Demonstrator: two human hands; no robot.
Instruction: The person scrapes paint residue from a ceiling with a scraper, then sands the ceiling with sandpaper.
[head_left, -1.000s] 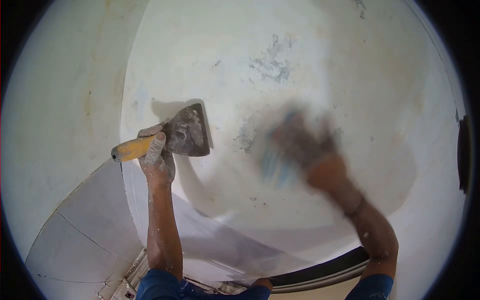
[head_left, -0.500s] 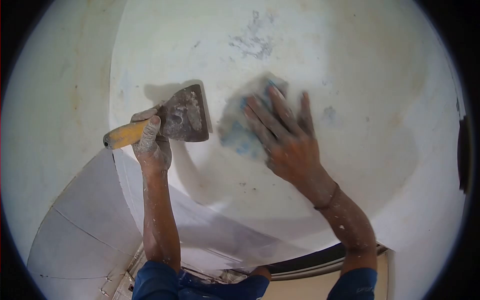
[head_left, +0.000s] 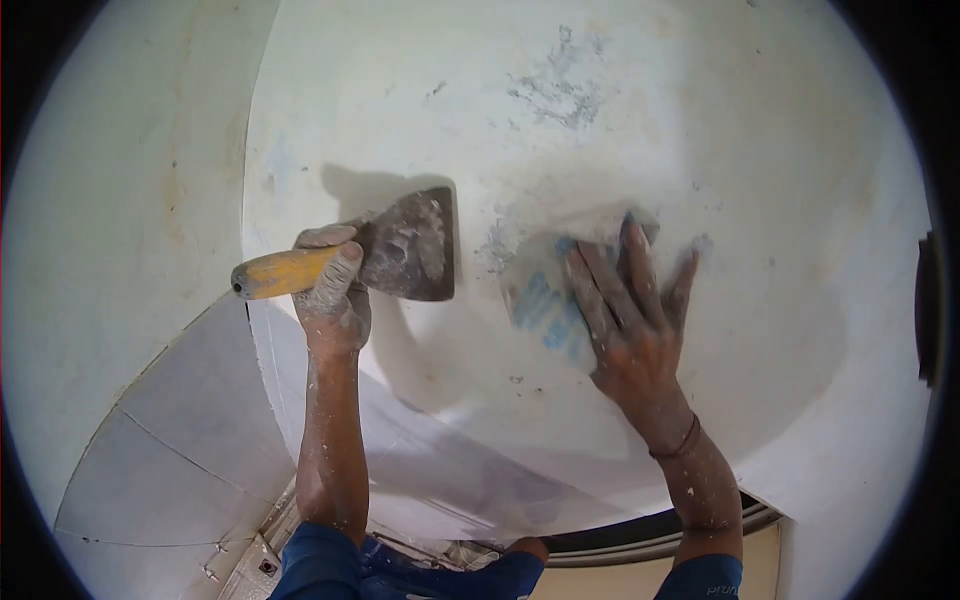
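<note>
My left hand (head_left: 335,285) is closed around the yellow handle of a scraper (head_left: 410,245). Its wide, plaster-crusted metal blade points right, a little off the wall and throwing a shadow on it. My right hand (head_left: 635,320) holds a sheet of sandpaper (head_left: 545,310) against the wall, its fingers stretched out flat over it. Blue print shows on the sheet's left part; the rest lies under the fingers. Pale dust coats both hands. Grey rough patches (head_left: 560,90) mark the pale wall (head_left: 480,390) above and left of the right hand.
A wall corner runs down the left, with another pale wall (head_left: 130,200) beyond it. Grey panels (head_left: 180,440) with seams lie at lower left. A dark curved edge (head_left: 640,515) crosses below the right forearm. A dark fixture (head_left: 927,310) sits at the far right.
My right hand and the sandpaper have shifted right and down in view, uncovering a grey patch. The scraper and left hand also appear farther right, as the whole view has shifted somewhat.
</note>
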